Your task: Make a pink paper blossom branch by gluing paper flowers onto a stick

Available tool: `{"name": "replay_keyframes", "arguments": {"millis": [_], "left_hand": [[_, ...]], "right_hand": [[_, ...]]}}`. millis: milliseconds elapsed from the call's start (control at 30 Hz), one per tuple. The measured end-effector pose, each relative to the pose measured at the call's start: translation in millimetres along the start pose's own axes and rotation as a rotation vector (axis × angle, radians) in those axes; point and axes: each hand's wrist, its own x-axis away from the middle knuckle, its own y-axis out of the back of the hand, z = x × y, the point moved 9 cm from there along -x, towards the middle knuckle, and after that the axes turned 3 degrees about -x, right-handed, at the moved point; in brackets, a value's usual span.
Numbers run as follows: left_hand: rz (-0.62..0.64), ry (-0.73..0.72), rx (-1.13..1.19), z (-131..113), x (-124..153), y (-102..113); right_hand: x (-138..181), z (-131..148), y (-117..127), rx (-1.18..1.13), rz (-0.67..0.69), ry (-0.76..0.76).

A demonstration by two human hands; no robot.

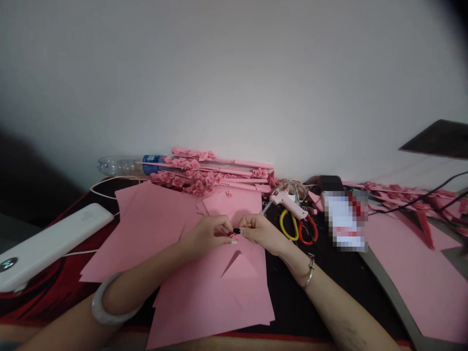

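Pink paper piece (234, 237), pinched between left hand (208, 234) and right hand (260, 234), seemingly mid-shaping! Next move calls for light, steady pressure; glue gun (288, 201) at two o'clock.

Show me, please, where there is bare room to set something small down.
Bare black mat shows between the right forearm and the pixelated screen, and between that forearm and the central pink sheets. The back is crowded: bottle, paper flowers, glue gun.

On our bare left forearm (153, 279), we wear: one thick, pale, rounded bangle (97, 304). On our bare right forearm (329, 302): one slim silver-coloured bracelet (310, 273); one faint dark marking (349, 327). Right hand (258, 231): one glossy black nail (237, 231).
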Motion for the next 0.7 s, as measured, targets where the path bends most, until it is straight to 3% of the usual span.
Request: {"name": "replay_keyframes", "arguments": {"millis": [333, 567, 700], "left_hand": [[-0.012, -0.019, -0.026, 0.8, -1.1, 3.2], [-0.036, 0.001, 0.025, 1.2, -1.4, 5.4], [-0.074, 0.006, 0.078, 4.1, -2.8, 9.8]], "right_hand": [[-0.3, -2.1, 0.8, -0.042, -0.027, -0.012], [-0.4, -2.0, -3.4, -0.016, 0.037, -0.014], [-2.0, -4.1, 0.5, -0.083, -0.020, 0.031]]}}
